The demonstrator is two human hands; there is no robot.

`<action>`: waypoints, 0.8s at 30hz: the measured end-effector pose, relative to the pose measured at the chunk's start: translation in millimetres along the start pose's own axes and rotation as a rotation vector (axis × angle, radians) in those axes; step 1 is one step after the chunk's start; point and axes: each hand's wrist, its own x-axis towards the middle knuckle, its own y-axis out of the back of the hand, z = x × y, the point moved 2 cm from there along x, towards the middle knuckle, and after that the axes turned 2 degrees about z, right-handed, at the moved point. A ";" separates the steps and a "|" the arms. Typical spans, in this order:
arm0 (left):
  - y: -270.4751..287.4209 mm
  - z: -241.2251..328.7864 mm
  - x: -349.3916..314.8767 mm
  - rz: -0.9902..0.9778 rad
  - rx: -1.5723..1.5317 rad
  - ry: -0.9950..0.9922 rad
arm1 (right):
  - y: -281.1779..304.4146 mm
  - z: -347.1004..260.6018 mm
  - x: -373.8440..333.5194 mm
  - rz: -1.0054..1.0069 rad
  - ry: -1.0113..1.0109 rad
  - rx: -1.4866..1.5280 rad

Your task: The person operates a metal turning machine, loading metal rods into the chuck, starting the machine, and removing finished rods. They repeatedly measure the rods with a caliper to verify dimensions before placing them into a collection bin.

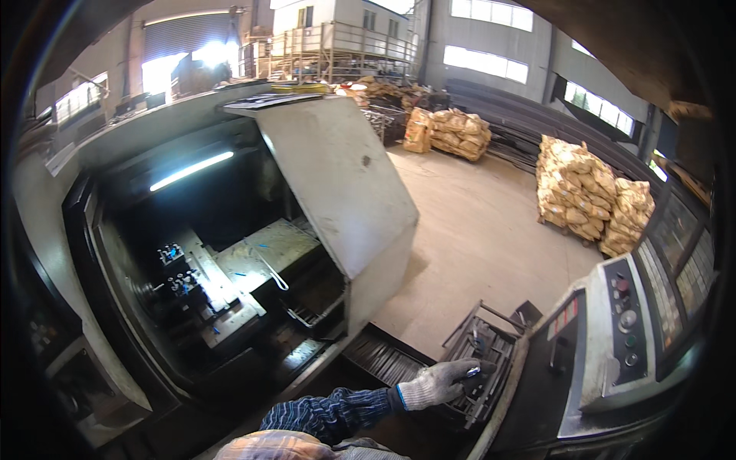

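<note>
My right hand (438,382) wears a grey knit glove, and a blue striped sleeve comes in from the lower edge. It reaches into a dark wire crate (491,349) of metal parts beside the machine. Its fingers are closed around a small dark metal part (471,372) with a bluish glint. My left hand is out of the picture.
An open lathe enclosure (230,276) with a lit interior and a tool turret (180,280) fills the left. Its grey sliding door (345,184) stands pushed aside. A control panel (625,322) with buttons is at the right. Stacks of yellow sacks (586,195) sit on the concrete floor beyond.
</note>
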 end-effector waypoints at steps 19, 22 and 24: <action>202.7 90.1 -212.3 0.844 -0.485 0.000 | 58.7 -558.9 -92.7 -2.034 0.386 2.024; 227.6 91.4 -225.5 1.033 -0.351 0.036 | 55.0 -594.2 -89.7 -1.952 0.330 2.157; 255.2 91.4 -232.3 1.145 -0.322 0.022 | 32.9 -619.4 -111.8 -1.817 0.213 2.128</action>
